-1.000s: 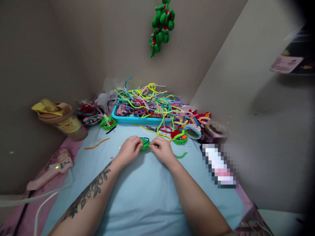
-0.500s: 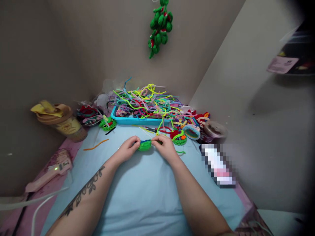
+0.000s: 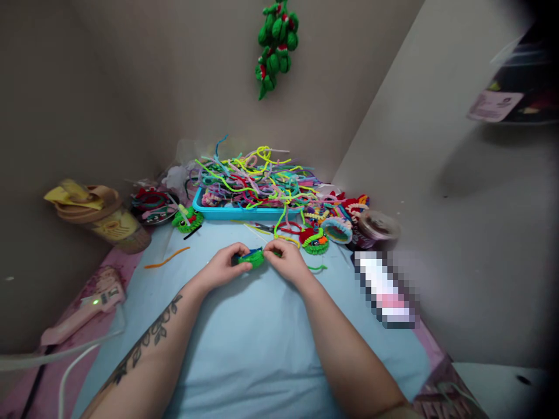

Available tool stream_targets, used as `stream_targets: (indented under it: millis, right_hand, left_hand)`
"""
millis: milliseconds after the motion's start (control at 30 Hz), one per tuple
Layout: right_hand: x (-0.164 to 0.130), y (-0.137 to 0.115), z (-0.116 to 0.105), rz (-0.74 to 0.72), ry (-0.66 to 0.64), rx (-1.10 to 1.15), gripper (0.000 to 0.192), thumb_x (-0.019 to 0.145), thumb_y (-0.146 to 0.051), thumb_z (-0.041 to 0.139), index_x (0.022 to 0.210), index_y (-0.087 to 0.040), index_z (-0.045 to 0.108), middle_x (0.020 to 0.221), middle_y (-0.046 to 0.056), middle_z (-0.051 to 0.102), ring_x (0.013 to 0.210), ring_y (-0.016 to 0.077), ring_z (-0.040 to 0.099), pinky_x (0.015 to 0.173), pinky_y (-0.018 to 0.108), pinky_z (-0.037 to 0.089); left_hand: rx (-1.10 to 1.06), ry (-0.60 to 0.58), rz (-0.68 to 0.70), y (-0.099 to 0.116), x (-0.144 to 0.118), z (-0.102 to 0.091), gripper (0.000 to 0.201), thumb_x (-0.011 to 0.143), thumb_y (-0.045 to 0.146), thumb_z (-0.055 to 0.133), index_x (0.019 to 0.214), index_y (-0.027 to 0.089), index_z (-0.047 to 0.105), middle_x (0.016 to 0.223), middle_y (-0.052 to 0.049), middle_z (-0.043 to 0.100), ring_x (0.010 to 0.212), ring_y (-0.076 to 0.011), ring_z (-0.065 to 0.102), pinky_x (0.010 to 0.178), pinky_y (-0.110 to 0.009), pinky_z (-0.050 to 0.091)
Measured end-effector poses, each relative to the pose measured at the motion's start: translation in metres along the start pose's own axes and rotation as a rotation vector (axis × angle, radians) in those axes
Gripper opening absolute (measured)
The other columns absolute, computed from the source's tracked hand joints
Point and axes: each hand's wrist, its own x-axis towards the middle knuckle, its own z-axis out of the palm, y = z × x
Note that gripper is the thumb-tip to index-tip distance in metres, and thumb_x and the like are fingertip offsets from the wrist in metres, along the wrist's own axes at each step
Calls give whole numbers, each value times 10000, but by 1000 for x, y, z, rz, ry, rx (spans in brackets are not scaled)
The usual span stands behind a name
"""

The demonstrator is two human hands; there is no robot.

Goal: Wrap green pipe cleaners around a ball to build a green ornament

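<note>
From the head camera, the person's left hand and right hand meet over the middle of a light blue mat. Both pinch a small green pipe-cleaner piece between thumb and fingertips, the left hand at its left end, the right hand at its right end. A strand of blue runs along the top of the piece. It sits just above the mat, between the two hands.

Behind the hands stands a blue tray heaped with pipe cleaners of many colours. To the right of the tray lie several finished coiled pieces, one green and red. A loose orange pipe cleaner lies on the mat to the left. A pink glue gun rests at the left edge, near a tan cup. A green ornament hangs on the wall.
</note>
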Motion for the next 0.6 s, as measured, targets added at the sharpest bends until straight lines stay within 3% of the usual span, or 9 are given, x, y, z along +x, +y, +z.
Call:
stream_targets:
  millis: [333,600]
  right_hand:
    - [1,0,-5,-31,-67,75,103,722,-125,560,722,-181,646,735,14,617,733,143,562,676,261,426]
    - [1,3,1,-8,-4,7,79,729,-166,580,751,-187,652,744,18,633,741,150,570,682,265,432]
  left_hand:
    - [-38,42,-57,-5,2,-1,245,737,378,611,811,145,602,738,-6,579,668,-119,497,604,-215,392]
    - [-43,63,-78,-6,2,-2,234,720,371,624,766,144,594,701,3,565,639,-114,486,583,-207,373]
